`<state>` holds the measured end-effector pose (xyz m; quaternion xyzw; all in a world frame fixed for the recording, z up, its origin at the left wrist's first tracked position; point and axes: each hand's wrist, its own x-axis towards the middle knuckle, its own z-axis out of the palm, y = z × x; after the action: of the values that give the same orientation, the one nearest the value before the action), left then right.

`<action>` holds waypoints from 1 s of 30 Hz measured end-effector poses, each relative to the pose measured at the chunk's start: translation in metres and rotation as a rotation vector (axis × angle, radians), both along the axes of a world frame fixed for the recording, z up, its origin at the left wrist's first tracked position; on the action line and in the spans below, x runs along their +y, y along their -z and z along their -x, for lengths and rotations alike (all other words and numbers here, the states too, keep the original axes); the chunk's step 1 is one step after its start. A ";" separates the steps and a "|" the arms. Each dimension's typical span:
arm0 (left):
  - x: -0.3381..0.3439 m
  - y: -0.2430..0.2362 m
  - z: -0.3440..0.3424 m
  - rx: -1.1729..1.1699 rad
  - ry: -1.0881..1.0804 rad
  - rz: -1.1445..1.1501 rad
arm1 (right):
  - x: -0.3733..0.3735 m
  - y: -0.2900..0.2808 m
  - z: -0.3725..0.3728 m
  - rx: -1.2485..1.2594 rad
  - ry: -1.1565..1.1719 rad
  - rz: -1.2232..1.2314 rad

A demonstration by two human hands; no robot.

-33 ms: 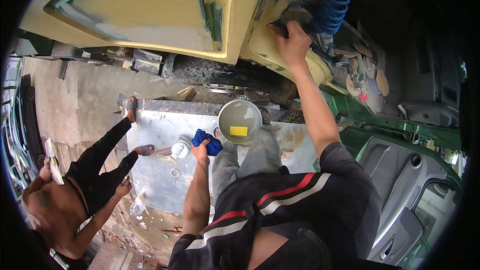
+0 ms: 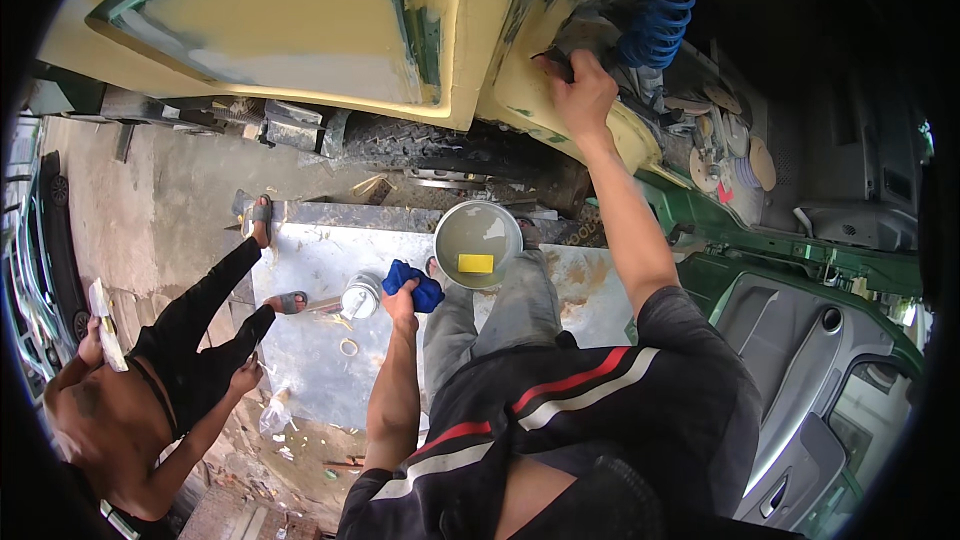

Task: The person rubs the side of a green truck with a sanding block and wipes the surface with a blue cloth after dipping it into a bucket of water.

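Note:
My right hand [image 2: 586, 92] is closed on a small dark sheet that looks like sandpaper [image 2: 552, 64]. It presses the sheet against the cream-coloured body panel [image 2: 520, 90] at the door opening of a vehicle. Lower down, my left hand [image 2: 402, 298] grips a crumpled blue cloth [image 2: 420, 285] beside my leg. A round metal bucket [image 2: 441, 223] of cloudy water stands in front of my legs, a yellow block [image 2: 475, 263] inside it. Left of the cloth is a lidded paint can [image 2: 360, 298].
A blue coiled hose [image 2: 660, 15] hangs right of my right hand, near several sanding discs [image 2: 745, 145]. An open green door [image 2: 800, 370] stands at right. A co-worker [image 2: 120, 410] at left holds a flat pale board [image 2: 105, 325]. A tape roll [image 2: 349, 347] lies on the metal sheet [image 2: 310, 380].
My right hand has shifted slightly along the cream panel with the dark sheet, its wrist bent a little differently. My left hand still holds the blue cloth in the same place.

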<state>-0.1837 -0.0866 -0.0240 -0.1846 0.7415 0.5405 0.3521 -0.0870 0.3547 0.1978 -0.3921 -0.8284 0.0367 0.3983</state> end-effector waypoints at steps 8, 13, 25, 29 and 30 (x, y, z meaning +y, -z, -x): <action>0.004 0.003 -0.002 0.006 0.028 -0.101 | 0.006 -0.068 0.034 0.309 -0.113 -0.220; 0.001 0.009 -0.001 -0.020 -0.044 -0.147 | 0.001 -0.032 0.029 0.370 0.004 -0.110; -0.032 0.004 0.008 -0.010 0.006 -0.152 | 0.000 -0.111 0.044 0.716 0.024 -0.081; -0.055 0.064 0.005 -0.096 -0.048 -0.250 | -0.029 -0.076 0.041 0.667 -0.033 0.148; -0.053 0.051 0.001 -0.114 -0.053 -0.269 | -0.050 -0.055 0.031 0.676 -0.078 0.243</action>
<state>-0.1843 -0.1396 -0.0755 -0.1856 0.6361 0.6326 0.4010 -0.1182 0.3049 0.2528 -0.3704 -0.6537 0.2775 0.5987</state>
